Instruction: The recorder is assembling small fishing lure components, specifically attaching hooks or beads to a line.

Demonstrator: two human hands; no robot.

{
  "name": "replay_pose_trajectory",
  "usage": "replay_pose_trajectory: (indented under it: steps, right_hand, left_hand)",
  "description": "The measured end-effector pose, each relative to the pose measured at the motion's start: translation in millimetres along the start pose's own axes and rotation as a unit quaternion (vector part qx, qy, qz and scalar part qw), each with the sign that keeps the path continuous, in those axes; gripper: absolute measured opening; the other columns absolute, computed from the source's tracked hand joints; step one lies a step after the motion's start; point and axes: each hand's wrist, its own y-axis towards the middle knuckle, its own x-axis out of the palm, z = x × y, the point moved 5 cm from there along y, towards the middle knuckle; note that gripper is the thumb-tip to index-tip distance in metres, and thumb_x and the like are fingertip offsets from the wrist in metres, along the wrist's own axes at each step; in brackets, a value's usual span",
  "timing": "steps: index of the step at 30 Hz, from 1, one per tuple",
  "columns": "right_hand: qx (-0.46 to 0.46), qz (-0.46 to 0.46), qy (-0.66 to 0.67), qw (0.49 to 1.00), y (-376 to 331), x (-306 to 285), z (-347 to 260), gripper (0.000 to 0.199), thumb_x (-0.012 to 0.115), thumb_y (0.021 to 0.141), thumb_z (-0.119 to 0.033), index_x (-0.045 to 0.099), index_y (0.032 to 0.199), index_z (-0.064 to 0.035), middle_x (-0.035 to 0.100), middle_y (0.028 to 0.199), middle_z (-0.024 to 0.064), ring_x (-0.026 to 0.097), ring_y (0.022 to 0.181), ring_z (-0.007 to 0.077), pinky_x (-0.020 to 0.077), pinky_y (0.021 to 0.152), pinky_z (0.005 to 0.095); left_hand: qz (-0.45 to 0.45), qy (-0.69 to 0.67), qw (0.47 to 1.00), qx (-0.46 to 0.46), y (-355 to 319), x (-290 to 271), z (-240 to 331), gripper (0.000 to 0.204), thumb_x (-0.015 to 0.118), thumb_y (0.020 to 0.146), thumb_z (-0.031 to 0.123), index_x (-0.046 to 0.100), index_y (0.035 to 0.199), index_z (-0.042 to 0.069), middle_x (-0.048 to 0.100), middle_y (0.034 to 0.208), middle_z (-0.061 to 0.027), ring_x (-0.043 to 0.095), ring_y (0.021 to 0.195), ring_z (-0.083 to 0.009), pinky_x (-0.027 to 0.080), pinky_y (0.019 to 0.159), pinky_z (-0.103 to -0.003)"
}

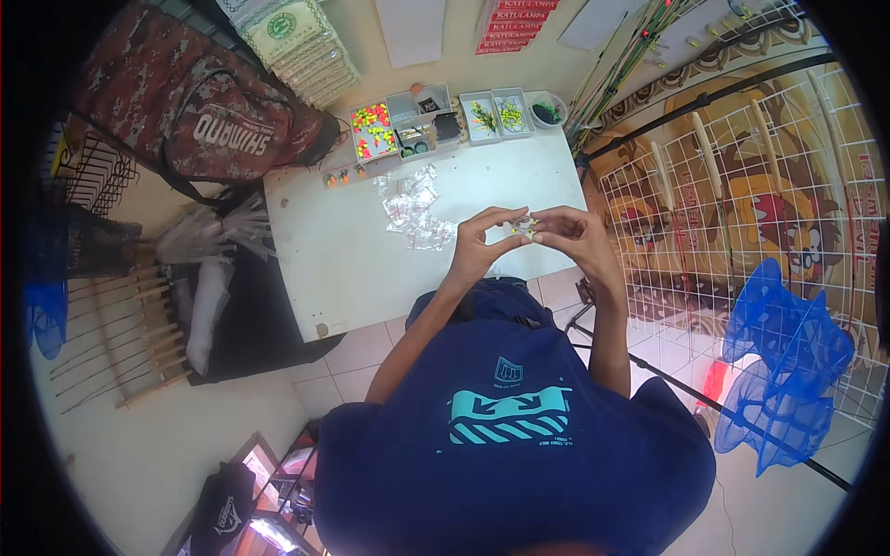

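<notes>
Yellow-green and small, the item [525, 222] sits pinched between both hands above the near edge of the white surface [352, 269]; its kind is too small to tell, possibly a fishing float. Left hand [484, 243] and right hand [573, 232] each close fingertips on it. Beyond lie clear plastic packets [414, 211]. Farthest stand compartment trays [408, 125] of coloured beads.

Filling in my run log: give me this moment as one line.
left hand: pinching small yellow piece | right hand: pinching same piece | below: white table, clear packets, sorting boxes
</notes>
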Motion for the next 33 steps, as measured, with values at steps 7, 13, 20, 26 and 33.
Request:
replay_pose_trajectory:
  steps: [7,13,20,26,33]
  right_hand:
    - [-0.019,0.016,0.024,0.999,2.7,1.2,8.4,0.029,0.075,0.080,-0.004,0.065,0.107,0.0032,0.071,0.097,0.0109,0.067,0.089,0.0136,0.0518,0.082,0.0255]
    - [-0.014,0.042,0.069,0.997,1.4,6.7,12.6,0.024,0.074,0.081,-0.002,0.065,0.103,0.0031,0.071,0.093,0.0112,0.067,0.086,0.0129,0.0514,0.079,0.0244]
    - [-0.029,0.045,0.093,0.994,3.0,6.9,20.3,0.021,0.072,0.082,-0.001,0.065,0.101,0.0029,0.070,0.090,0.0093,0.066,0.085,0.0120,0.0505,0.078,0.0233]
    - [-0.025,0.092,0.016,0.995,-3.9,2.7,5.2,0.017,0.071,0.082,-0.002,0.067,0.098,0.0009,0.069,0.089,0.0073,0.065,0.084,0.0116,0.0510,0.077,0.0259]
    - [-0.138,0.124,-0.262,0.947,-14.6,10.3,-38.9,0.013,0.071,0.077,0.000,0.071,0.091,0.0004,0.069,0.085,0.0114,0.068,0.079,0.0195,0.0523,0.072,0.0306]
  left_hand:
    - [0.004,0.027,1.000,-0.004,1.2,-1.9,-4.4,0.048,0.078,0.074,0.000,0.065,0.119,0.000,0.066,0.103,-0.0092,0.057,0.094,-0.0137,0.043,0.087,-0.028]
    - [0.015,0.002,1.000,-0.011,1.0,-4.0,-11.9,0.049,0.079,0.073,0.000,0.064,0.119,0.000,0.066,0.104,-0.0093,0.057,0.094,-0.0137,0.043,0.085,-0.028]
    - [0.014,0.017,1.000,-0.001,1.5,-3.4,-10.0,0.048,0.079,0.073,0.002,0.065,0.119,0.001,0.067,0.102,-0.0091,0.057,0.093,-0.0140,0.044,0.085,-0.029]
    - [0.022,0.079,0.997,0.012,0.2,-3.2,-5.3,0.047,0.080,0.073,0.004,0.067,0.117,0.004,0.068,0.102,-0.0090,0.059,0.092,-0.0141,0.044,0.085,-0.029]
    - [-0.012,0.253,0.961,0.113,1.3,5.2,13.0,0.045,0.081,0.070,0.012,0.070,0.114,0.008,0.070,0.095,-0.0059,0.062,0.089,-0.0197,0.044,0.083,-0.032]
